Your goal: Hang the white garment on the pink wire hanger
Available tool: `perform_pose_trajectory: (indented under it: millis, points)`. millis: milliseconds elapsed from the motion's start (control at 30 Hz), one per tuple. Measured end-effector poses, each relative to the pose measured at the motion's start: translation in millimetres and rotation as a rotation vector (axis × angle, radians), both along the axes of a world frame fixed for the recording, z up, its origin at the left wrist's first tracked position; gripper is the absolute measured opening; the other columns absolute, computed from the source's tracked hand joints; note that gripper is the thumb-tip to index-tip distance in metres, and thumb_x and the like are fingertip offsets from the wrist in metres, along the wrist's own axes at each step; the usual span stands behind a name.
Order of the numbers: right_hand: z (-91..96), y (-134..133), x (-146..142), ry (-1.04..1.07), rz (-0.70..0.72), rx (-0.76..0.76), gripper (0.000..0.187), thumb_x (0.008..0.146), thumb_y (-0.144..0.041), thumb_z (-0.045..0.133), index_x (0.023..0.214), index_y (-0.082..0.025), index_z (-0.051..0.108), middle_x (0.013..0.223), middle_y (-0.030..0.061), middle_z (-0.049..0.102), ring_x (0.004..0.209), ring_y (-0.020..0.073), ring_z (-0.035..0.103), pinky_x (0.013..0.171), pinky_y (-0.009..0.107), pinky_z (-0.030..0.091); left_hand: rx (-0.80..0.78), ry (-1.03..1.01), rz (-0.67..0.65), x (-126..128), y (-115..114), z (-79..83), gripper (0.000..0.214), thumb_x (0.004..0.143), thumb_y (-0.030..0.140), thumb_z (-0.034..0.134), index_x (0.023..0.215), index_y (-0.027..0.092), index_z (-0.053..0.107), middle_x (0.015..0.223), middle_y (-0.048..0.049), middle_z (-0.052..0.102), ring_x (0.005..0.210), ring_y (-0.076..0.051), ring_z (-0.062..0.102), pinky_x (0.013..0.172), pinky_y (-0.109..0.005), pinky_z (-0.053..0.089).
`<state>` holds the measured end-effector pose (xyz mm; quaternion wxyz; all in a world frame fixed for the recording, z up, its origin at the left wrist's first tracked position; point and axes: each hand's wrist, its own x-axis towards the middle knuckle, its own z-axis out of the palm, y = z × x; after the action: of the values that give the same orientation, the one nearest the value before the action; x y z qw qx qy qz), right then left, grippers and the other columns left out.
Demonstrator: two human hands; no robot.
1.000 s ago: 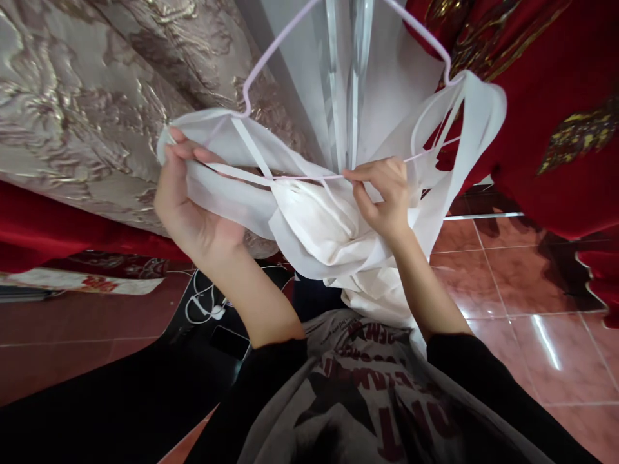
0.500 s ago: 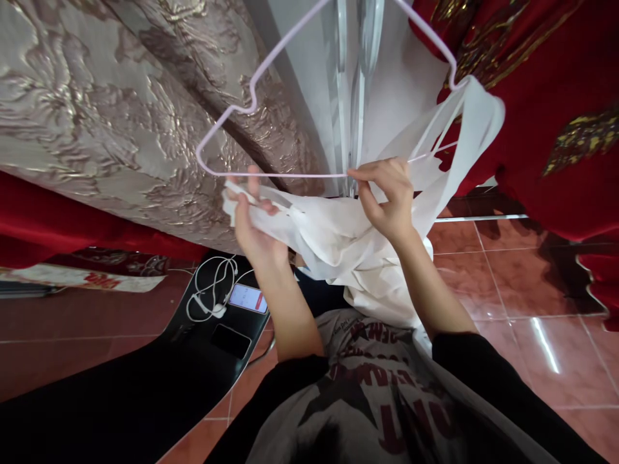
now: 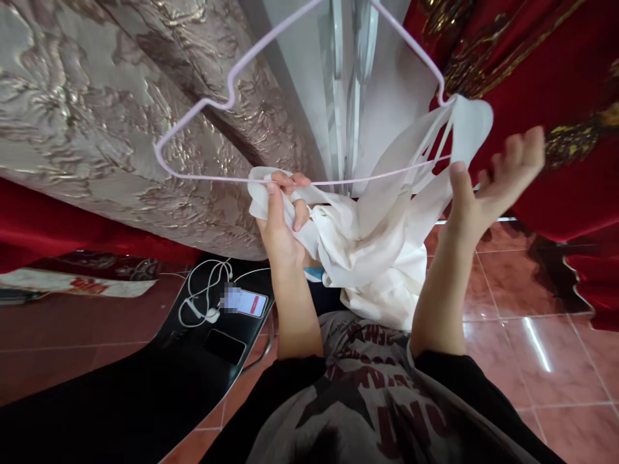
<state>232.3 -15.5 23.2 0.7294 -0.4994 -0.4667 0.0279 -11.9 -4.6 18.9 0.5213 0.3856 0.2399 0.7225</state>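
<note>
A pale pink clothes hanger [image 3: 217, 178] stretches across the upper middle. One side of a thin white garment [image 3: 471, 125] is draped over the hanger's right end, and the rest bunches down toward my lap. My left hand [image 3: 285, 232] is closed on another part of the garment, its fingertips right at the hanger's bottom bar. Whether those fingers also grip the bar I cannot tell. My right hand [image 3: 498, 174] is beside the draped end, fingers spread and palm turned up, its thumb against or just in front of the white cloth.
A black chair [image 3: 193, 361] at lower left carries a lit phone [image 3: 249, 303], a dark phone [image 3: 226, 347] and a white cable [image 3: 186, 303]. Textured beige fabric [image 3: 120, 129] hangs at left, red gold-trimmed cloth [image 3: 541, 77] at right. Red tiles [image 3: 546, 354] cover the floor.
My right hand has let go of the hanger's bottom bar and moved right to the draped end, opening. My left hand has moved right and closed on the garment. The hanger has shifted left.
</note>
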Motion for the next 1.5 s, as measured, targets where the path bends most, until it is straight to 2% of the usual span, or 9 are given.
perform_pose_trajectory:
  millis: [100,233,467,567,867,1033,1133,1300,1500]
  points:
    - [-8.7,9,8,0.163,0.276,-0.244,0.057,0.074,-0.052,0.079,0.116,-0.015,0.066,0.119,0.0101,0.066,0.113,0.0204,0.065,0.105,0.041,0.052,0.015,-0.080,-0.051,1,2,-2.3,0.025,0.097,0.043,0.070,0.087,0.021,0.062,0.088,-0.0037,0.067,0.034,0.000,0.023,0.033,-0.024,0.012]
    - [-18.6,12,-9,0.298,0.102,-0.259,0.044,0.080,-0.057,0.072,0.079,-0.014,0.064,0.071,0.0006,0.056,0.069,0.0100,0.057,0.072,0.028,0.053,0.024,-0.100,-0.055,3,3,-3.5,0.025,0.097,0.041,0.070,0.086,0.019,0.063,0.089,-0.0039,0.068,0.034,0.000,0.022,0.033,-0.022,0.012]
    - [-19.0,9,-9,0.397,0.328,-0.233,0.069,0.090,-0.080,0.038,0.091,-0.016,0.066,0.096,0.0074,0.065,0.104,0.0188,0.068,0.094,0.036,0.060,-0.046,-0.066,-0.044,0,2,-0.7,0.028,0.097,0.042,0.069,0.082,0.020,0.062,0.087,-0.0039,0.069,0.033,0.000,0.022,0.031,-0.021,0.014]
    - [-9.5,2,-9,0.336,0.320,-0.233,0.058,0.090,-0.073,0.050,0.097,-0.018,0.067,0.094,0.0053,0.065,0.107,0.0181,0.067,0.097,0.035,0.059,-0.054,-0.101,-0.057,1,2,0.6,0.026,0.097,0.040,0.069,0.082,0.019,0.063,0.086,-0.0046,0.068,0.033,0.000,0.022,0.030,-0.021,0.013]
    - [69.1,7,3,0.252,0.441,-0.169,0.010,0.085,-0.023,0.066,0.082,-0.015,0.070,0.078,0.0028,0.066,0.069,0.0110,0.063,0.062,0.026,0.056,-0.098,-0.146,-0.091,-4,4,3.4,0.031,0.106,0.033,0.054,0.080,0.017,0.062,0.078,-0.0018,0.067,0.031,0.000,0.020,0.030,-0.016,0.015]
    - [123.0,10,33,0.677,0.587,-0.173,0.060,0.101,-0.011,0.014,0.069,-0.019,0.064,0.082,-0.0046,0.068,0.062,0.0008,0.056,0.060,0.015,0.051,-0.081,-0.134,-0.087,-4,4,1.0,0.036,0.108,0.030,0.047,0.080,0.016,0.064,0.080,-0.0034,0.069,0.032,0.000,0.019,0.030,-0.014,0.016]
    - [106.0,3,47,0.828,0.490,-0.063,0.060,0.105,-0.022,0.012,0.071,-0.021,0.062,0.078,-0.0059,0.066,0.054,0.0009,0.048,0.052,0.014,0.043,-0.069,-0.115,-0.112,-5,5,-1.9,0.031,0.105,0.033,0.055,0.081,0.018,0.066,0.084,-0.0042,0.069,0.032,0.000,0.020,0.030,-0.015,0.016]
    - [35.0,-19,25,0.976,0.242,-0.004,0.025,0.091,-0.030,0.036,0.084,-0.016,0.055,0.061,-0.0041,0.043,0.041,0.0019,0.018,0.039,0.018,0.011,-0.087,-0.101,-0.086,2,6,-5.2,0.025,0.099,0.038,0.065,0.083,0.020,0.067,0.087,-0.0042,0.071,0.033,0.000,0.020,0.030,-0.016,0.014]
    - [25.9,-29,-42,0.598,0.333,-0.150,0.017,0.076,-0.032,0.064,0.081,-0.019,0.055,0.073,-0.0024,0.059,0.047,0.0025,0.030,0.045,0.020,0.024,-0.079,-0.124,-0.073,14,6,-5.4,0.023,0.102,0.035,0.061,0.085,0.020,0.065,0.089,-0.0032,0.072,0.033,0.000,0.019,0.032,-0.020,0.011]
